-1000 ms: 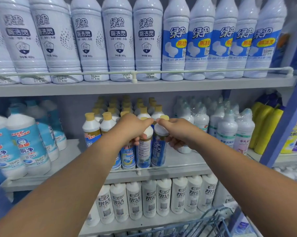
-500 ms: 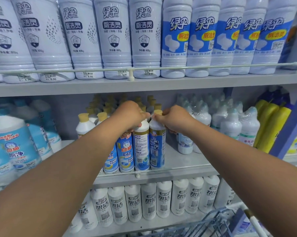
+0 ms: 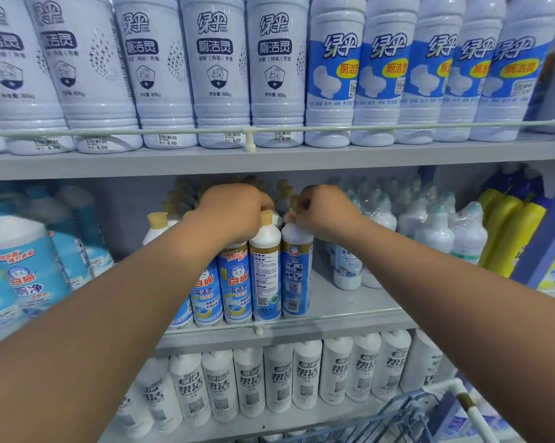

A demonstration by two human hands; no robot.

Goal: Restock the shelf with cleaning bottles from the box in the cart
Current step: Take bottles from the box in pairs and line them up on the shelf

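- Both bottles now stand further back from the middle shelf [image 3: 349, 318] front edge.
- Left hand [image 3: 234, 212] and right hand [image 3: 324, 212] still pinch bottle tops; the left bottle [image 3: 265, 266] and right bottle [image 3: 297, 270] look nearly placed.

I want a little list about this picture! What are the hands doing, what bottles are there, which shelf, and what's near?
left hand: curled round the neck of a white bottle with a tan cap and blue label
right hand: gripping the top of the next white blue-labelled bottle
both bottles: upright, side by side at the front edge
shelf: grey metal middle shelf
above: tall pale plastic bottles behind a rail
below: white bottles with dark lettering
corner: blue wire cart
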